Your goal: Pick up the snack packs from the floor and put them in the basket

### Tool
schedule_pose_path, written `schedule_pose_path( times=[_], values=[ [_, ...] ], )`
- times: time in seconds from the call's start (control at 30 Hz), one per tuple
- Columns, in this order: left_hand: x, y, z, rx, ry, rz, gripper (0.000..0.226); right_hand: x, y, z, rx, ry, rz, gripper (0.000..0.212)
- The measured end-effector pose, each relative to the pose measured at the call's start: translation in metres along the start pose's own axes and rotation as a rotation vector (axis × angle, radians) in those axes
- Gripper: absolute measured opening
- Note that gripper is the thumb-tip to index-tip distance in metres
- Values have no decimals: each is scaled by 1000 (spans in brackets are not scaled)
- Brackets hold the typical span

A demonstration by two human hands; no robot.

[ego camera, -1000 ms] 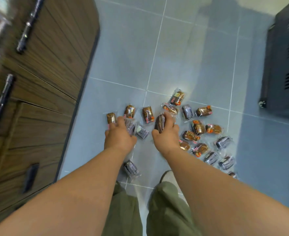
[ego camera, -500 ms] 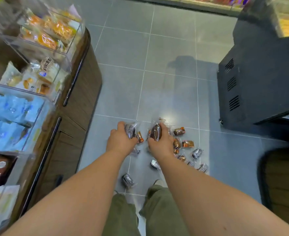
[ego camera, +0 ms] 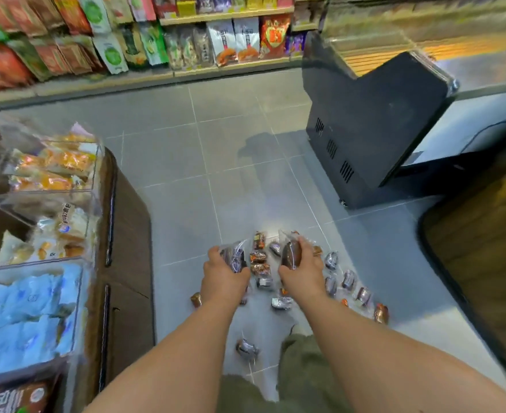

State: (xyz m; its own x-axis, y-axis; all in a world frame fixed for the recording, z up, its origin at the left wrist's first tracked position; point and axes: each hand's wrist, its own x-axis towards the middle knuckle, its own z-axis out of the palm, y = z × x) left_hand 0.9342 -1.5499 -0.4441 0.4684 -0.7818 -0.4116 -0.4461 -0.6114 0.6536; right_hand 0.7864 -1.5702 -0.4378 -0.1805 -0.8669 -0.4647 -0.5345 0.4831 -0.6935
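The person is doing the picking-up step: the left hand (ego camera: 223, 278) is gripping a dark pack with purple print (ego camera: 236, 257) and the right hand (ego camera: 302, 274) is gripping a brown pack (ego camera: 292, 254), both seemingly lifted off the floor (ego camera: 230, 162). The other snack packs (ego camera: 348, 280) are lying scattered on the grey tiles beneath and to the right of the hands, with a lone pack (ego camera: 246, 348) nearer to the person. The wrappers are looking thin, glossy and crinkly, so probably slippery. The basket is not showing; the next move is likely calling for finding it and dropping both packs inside.
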Motion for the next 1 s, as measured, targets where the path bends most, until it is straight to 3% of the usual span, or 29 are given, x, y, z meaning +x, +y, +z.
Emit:
schedule_pose_path(
  times=[0.17, 0.33, 0.63, 1.0],
  values=[
    [-19, -2, -2, 22, -87, 57, 70, -52, 33, -10, -9, 105, 50, 76],
    [-66, 4, 35, 87, -259, 231, 79, -98, 81, -36, 9, 198, 159, 75],
    [-170, 22, 116, 206, -502, 473, 64, -176, 182, -103, 171, 478, 363, 74],
    [-405, -17, 258, 313, -803, 735, 51, -365, 371, -203, 170, 738, 615, 70]
  ],
)
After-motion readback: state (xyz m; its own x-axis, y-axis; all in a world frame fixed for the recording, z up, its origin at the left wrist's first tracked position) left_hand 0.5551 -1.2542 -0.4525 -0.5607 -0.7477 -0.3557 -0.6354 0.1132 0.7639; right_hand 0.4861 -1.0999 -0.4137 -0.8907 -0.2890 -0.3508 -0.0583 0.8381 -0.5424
